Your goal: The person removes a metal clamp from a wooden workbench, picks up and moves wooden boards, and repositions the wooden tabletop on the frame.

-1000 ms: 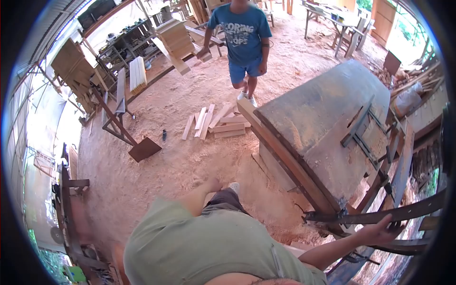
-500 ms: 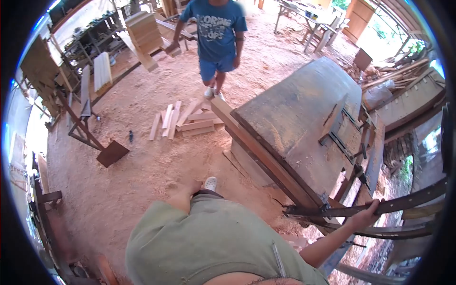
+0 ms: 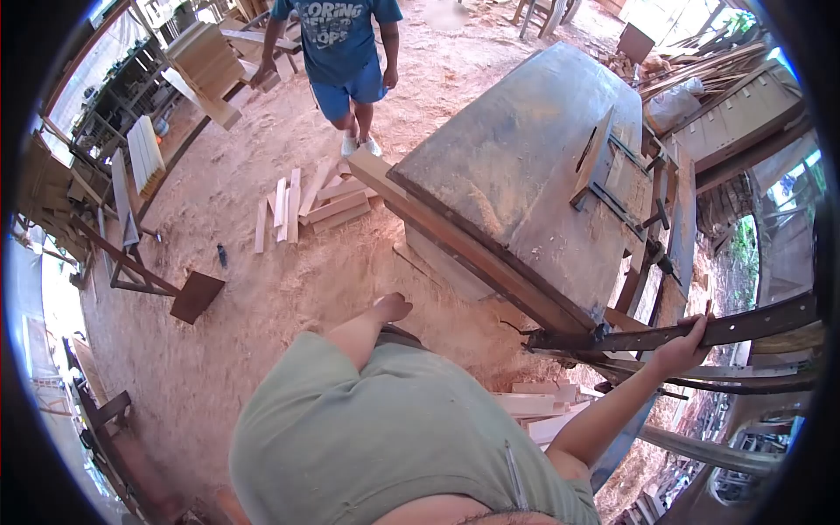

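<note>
Pale lettering [image 3: 331,12] on a blue T-shirt [image 3: 347,52] reads "CORING" and "TOPS", the middle line unclear.

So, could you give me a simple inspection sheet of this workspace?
Surface: broad tabletop, sawdust scattered on it.
Job's things: dark perforated bar, reaching rightward from near the tabletop's near corner.
Clutter: loose wood pieces heaped on the sawdust-strewn floor.
Grip: right hand is closed on the perforated bar; left hand is loosely curled, nothing visible in it.
Cables: nothing seen clearly.
Surroundings: another person stands beyond the wood pieces; stacked boards nearby.
</note>
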